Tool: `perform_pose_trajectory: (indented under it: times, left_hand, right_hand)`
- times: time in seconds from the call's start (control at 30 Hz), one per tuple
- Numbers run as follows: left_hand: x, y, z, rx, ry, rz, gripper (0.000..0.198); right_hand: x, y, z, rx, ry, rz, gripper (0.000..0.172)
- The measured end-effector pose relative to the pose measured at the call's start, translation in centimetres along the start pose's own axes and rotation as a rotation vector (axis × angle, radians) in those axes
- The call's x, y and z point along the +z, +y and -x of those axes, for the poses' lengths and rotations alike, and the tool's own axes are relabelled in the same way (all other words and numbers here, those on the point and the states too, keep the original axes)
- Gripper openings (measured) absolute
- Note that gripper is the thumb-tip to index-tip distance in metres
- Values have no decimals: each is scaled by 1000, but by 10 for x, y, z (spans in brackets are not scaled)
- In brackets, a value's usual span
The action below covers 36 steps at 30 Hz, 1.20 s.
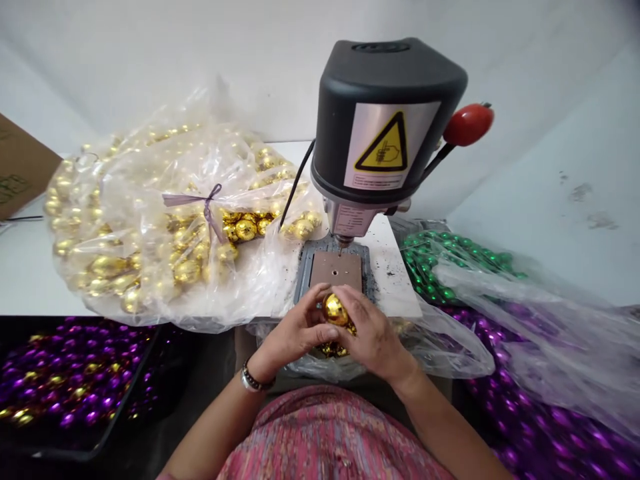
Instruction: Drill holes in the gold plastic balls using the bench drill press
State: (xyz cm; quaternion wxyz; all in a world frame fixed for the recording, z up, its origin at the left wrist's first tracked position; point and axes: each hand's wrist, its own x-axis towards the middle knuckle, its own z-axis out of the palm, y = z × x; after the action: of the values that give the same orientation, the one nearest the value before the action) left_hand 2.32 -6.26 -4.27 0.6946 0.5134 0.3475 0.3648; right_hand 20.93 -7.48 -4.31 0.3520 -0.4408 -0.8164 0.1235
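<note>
Head view only. Both hands sit at the bottom middle of the frame, curved in around one shiny gold ball (335, 310), which is held between the fingertips of the left hand (295, 327) and the right hand (373, 333). Fingers are close together, not spread, and the hands nearly meet over the ball, hiding part of it. The ball is just in front of a metal drill base (333, 270) with a brown pad on it, and it is not on the pad. Under the hands, a few more gold balls (333, 349) show in a clear bag (305, 367); they are mostly hidden, so no exact count.

At 12 o'clock from the hands is one black bench drill (385, 120) with one yellow warning label (385, 143) and one red-knobbed lever (469, 125) at its 2 o'clock side. Its bit (341, 245) points down at the pad. At 10 o'clock lies a big clear bag of gold balls (115, 220) tied with one purple ribbon (210, 207), too many and too blurred through the plastic to count. Green beads (440, 267) are at 2 o'clock, partly under plastic. Purple beads (540, 413) are at 4 o'clock, cut off by the frame edge. A black tray of purple and gold beads (75, 373) is at 8 o'clock. One bracelet (255, 379) is on the left wrist.
</note>
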Motion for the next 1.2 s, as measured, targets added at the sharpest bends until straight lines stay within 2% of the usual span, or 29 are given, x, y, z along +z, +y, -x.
perform_pose_trajectory:
  times: [0.1, 0.23, 0.37, 0.47, 0.63, 0.9, 1.07, 1.2]
  left_hand:
    - [-3, -7, -3, -32, 33, 28, 81]
    - [-9, -9, -15, -24, 159, -94, 77]
    - [-15, 6, -34, -26, 284, -273, 76]
    - [-19, 22, -49, -51, 364, -360, 65]
    - [-27, 34, -65, -72, 323, -457, 55]
    - [-29, 37, -73, -80, 297, -764, 61]
    - [-25, 47, -82, 8, 220, -1030, 50]
    - [-23, 43, -91, 86, 200, -1065, 55]
  right_hand:
    - [1, 9, -3, 168, -77, -130, 68]
    - [-5, 16, -16, 215, -146, -178, 64]
    - [-7, 24, -33, 332, -128, -176, 56]
    - [-7, 30, -38, 441, -57, -168, 50]
    - [-14, 39, -27, 532, 26, -248, 37]
    - [-18, 46, -6, 648, 57, -372, 41]
    - [-20, 50, 0, 692, 67, -405, 43]
    - [-21, 50, 3, 703, 71, -417, 44]
